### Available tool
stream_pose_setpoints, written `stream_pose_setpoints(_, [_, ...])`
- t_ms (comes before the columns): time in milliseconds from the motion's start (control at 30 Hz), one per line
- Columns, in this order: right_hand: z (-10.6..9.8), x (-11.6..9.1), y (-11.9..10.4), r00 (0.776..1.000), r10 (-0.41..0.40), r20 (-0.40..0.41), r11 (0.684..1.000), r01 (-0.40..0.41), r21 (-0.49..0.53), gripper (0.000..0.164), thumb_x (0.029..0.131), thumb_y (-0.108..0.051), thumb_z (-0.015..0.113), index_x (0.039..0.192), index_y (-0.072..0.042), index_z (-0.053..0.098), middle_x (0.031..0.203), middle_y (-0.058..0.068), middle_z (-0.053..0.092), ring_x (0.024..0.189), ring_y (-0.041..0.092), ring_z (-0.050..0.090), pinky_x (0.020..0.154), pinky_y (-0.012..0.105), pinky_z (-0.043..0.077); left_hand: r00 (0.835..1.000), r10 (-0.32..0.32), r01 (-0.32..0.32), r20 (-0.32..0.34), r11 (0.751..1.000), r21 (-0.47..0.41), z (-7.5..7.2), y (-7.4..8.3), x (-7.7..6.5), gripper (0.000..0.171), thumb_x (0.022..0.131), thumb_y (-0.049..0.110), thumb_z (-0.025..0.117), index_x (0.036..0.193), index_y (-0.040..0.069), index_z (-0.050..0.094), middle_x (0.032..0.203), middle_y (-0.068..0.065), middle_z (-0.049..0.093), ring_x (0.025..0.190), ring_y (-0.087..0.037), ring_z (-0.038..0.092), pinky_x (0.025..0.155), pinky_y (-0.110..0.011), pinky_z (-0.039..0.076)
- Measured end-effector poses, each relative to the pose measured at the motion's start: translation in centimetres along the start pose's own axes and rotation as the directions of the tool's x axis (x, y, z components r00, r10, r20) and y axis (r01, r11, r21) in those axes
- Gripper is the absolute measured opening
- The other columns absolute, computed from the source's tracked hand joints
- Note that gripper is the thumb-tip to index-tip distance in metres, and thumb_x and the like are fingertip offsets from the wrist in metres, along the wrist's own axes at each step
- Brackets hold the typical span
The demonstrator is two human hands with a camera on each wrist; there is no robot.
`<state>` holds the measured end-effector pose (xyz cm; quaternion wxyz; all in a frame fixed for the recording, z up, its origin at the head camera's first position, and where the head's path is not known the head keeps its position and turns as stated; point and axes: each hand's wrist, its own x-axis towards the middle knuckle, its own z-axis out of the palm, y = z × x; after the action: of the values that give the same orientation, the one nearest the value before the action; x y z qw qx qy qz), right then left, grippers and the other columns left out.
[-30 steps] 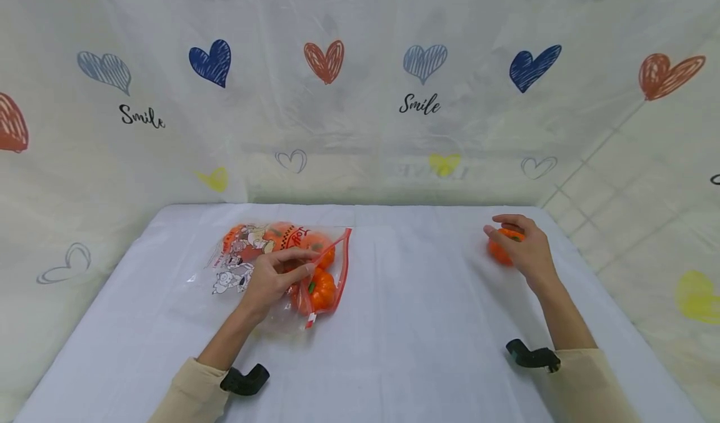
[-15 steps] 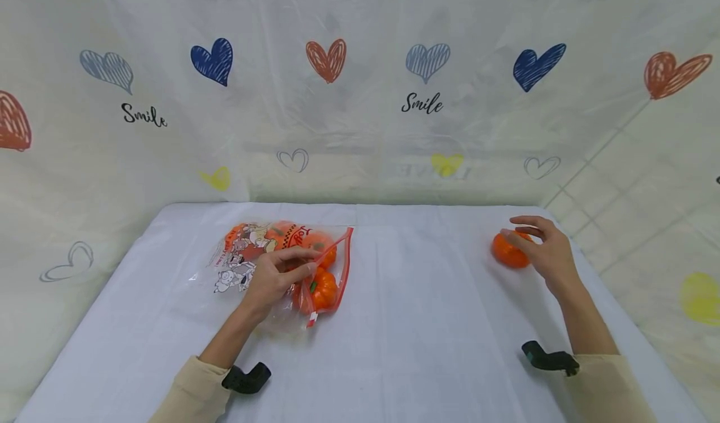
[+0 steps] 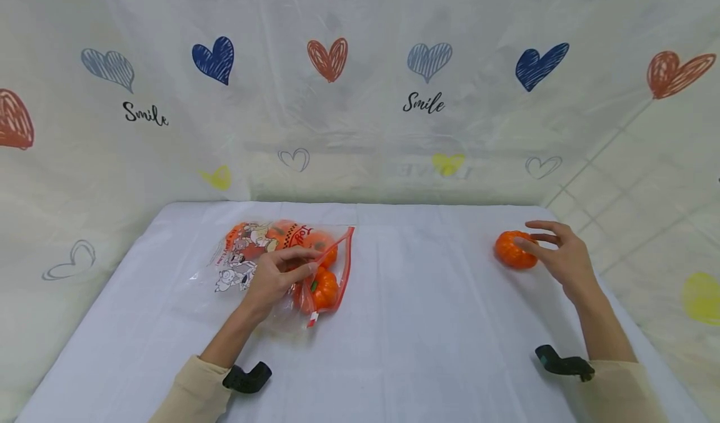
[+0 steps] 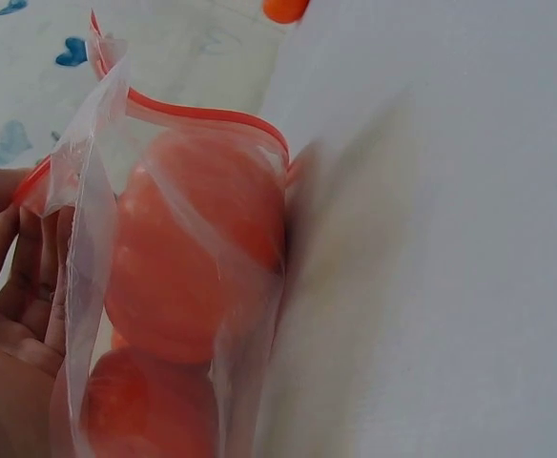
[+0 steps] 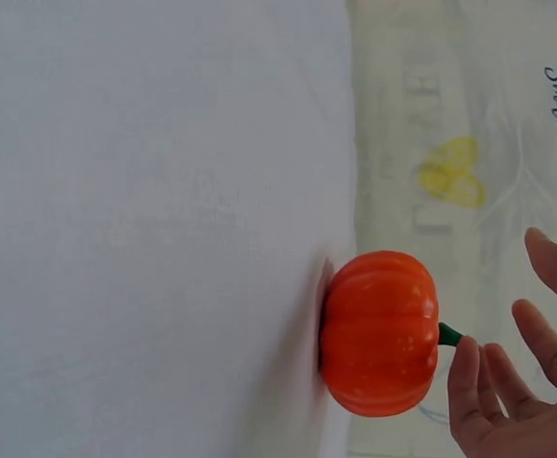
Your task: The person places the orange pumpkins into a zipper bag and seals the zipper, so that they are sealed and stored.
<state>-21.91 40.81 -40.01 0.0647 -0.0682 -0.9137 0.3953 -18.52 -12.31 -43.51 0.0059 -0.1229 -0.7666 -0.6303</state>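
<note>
Loose pumpkin (image 3: 509, 252) beside right hand (image 3: 564, 259)

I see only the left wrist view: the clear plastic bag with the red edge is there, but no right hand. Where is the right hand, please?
Observer: In the head view, the right hand is beside a round, ribbed orange pumpkin, to the right of the bag.
Operator: Thank you. Does this pumpkin have a stem?
Observer: Yes, the right wrist view shows a short green stem on it.
Operator: And is there some printing on the bag?
Observer: Yes, in the head view it carries printed cartoon figures.
</note>
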Motion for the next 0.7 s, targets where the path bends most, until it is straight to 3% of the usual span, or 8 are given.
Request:
stream_pose_setpoints(100, [-0.4,-0.1,0.4,1.0,0.013,0.015,1.0,-0.013,-0.024,0.07,0.098,-0.051,0.068,0.15,-0.009,0.049,0.162,0.027,0.032,0.138,0.05,0.04,0.091,0.042,0.053,1.0,-0.004,0.004,0.001,1.0,0.001,0.0,-0.1,0.0,0.025,0.095,0.019,0.074,0.118,0.011,0.078,0.127,-0.01,0.075,0.11,-0.017,0.066,0.088,-0.021,0.059])
stream_pose_setpoints(200, [-0.7,-0.1,0.9,1.0,0.021,0.02,0.999,-0.021,-0.027,0.074,0.098,-0.05,0.067,0.153,-0.006,0.044,0.163,0.03,0.03,0.139,0.052,0.038,0.098,0.067,0.046,1.0,-0.001,0.001,0.003,1.0,-0.001,0.0,-0.1,-0.1,0.024,0.096,0.019,0.074,0.118,0.01,0.078,0.127,-0.011,0.075,0.109,-0.016,0.066,0.088,-0.02,0.058])
stream_pose_setpoints(500, [-0.9,0.6,3.3,0.991,0.041,0.125,0.998,-0.035,-0.049,0.084,0.1,-0.045,0.067,0.16,-0.001,0.03,0.159,0.036,0.033,0.139,0.056,0.038,0.1,0.071,0.044,1.0,0.022,-0.022,0.003,1.0,-0.006,0.0,-0.1,-0.2,0.023,0.095,0.017,0.074,0.117,0.009,0.078,0.124,-0.014,0.075,0.103,-0.015,0.068,0.084,-0.02,0.059])
stream_pose_setpoints(700, [-0.1,1.3,4.1,0.971,0.059,0.232,0.998,-0.051,-0.04,0.09,0.101,-0.042,0.065,0.163,0.002,0.017,0.162,0.042,0.022,0.143,0.061,0.032,0.111,0.075,0.037,1.0,0.023,-0.023,0.003,1.0,0.005,-0.1,-0.2,-0.2,0.023,0.095,0.017,0.074,0.117,0.009,0.078,0.124,-0.013,0.075,0.105,-0.015,0.067,0.085,-0.02,0.059])
